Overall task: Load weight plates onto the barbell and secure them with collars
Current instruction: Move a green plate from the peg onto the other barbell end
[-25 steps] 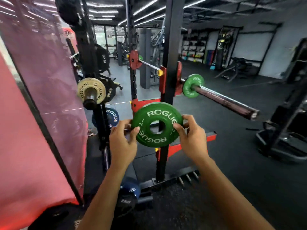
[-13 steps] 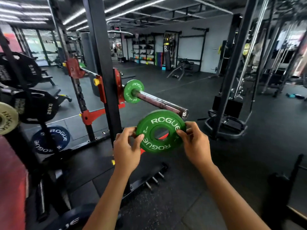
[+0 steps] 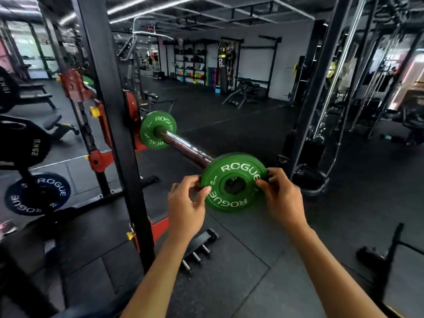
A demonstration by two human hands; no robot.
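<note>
A small green plate [image 3: 234, 182] lettered ROGUE and marked 1 KG stands upright on its edge in the near middle of the view, its flat face turned to the camera. It sits between the two hands: the left hand [image 3: 185, 208] pinches its lower left rim with thumb in front and fingers curled behind, and the right hand [image 3: 283, 200] grips its right rim the same way, thumb on the face near the centre ring. The plate's hole lines up with the near end of the barbell sleeve [image 3: 187, 150]; whether the sleeve tip has entered the hole cannot be told, as the plate hides it. Farther along the sleeve, up and to the left, a second green plate [image 3: 157, 130] is on the bar, close against the red hook of the black rack upright [image 3: 112, 125]. To the far left, a dark blue plate [image 3: 37, 195] hangs low on a storage peg, near the black rubber floor [image 3: 263, 249]
</note>
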